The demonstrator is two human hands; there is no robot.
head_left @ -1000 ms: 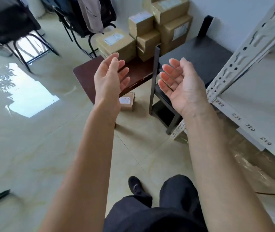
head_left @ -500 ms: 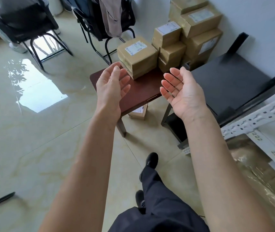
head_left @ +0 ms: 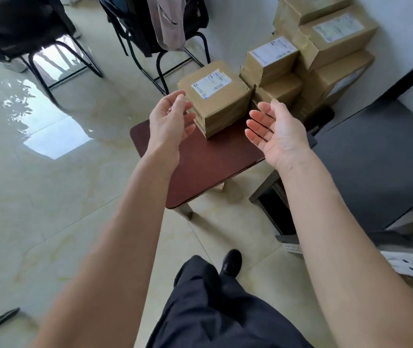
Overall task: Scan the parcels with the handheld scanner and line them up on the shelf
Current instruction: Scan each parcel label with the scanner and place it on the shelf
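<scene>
A brown cardboard parcel (head_left: 216,97) with a white label stands on the far part of a small dark red table (head_left: 208,162). Behind it and to the right, several more taped parcels (head_left: 308,59) are stacked against the white wall. My left hand (head_left: 169,121) hovers just left of the near parcel, fingers relaxed and empty. My right hand (head_left: 275,130) is held palm-up to the parcel's right, open and apart from it. No scanner is in view. A white perforated shelf rail (head_left: 411,263) shows at the right edge.
A black low stand (head_left: 376,156) sits to the right of the red table. Two black chairs (head_left: 150,38) stand on the glossy tile floor at the back, one with clothing draped over it. My dark trouser leg and shoe (head_left: 230,262) are below.
I have stepped closer to the red table; the parcels loom larger and the shelf has slid out to the right. Both empty hands have reached forward to either side of the near parcel.
</scene>
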